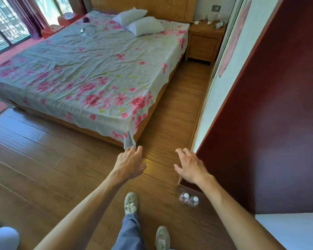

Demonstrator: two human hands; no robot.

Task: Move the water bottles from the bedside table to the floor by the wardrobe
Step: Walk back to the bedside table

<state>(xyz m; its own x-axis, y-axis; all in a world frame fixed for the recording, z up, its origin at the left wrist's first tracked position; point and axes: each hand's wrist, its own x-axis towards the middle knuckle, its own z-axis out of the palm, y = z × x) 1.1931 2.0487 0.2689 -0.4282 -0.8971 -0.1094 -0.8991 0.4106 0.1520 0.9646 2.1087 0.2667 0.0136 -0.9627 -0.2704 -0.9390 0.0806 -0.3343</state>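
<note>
With two bottles (189, 199) standing near the wardrobe (271, 123), both hands (129, 166) are being held out released, and more bottles (218, 24) on the far surface (205, 30) are likely being returned to.

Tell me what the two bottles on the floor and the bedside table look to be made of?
The two bottles look like clear plastic, glossy and see-through, with white screw caps; the floor shows through them. The bedside table looks like light wood or wood veneer with a smooth satin finish: warm honey colour, faint grain. Solid wood or laminate cannot be told.
</note>
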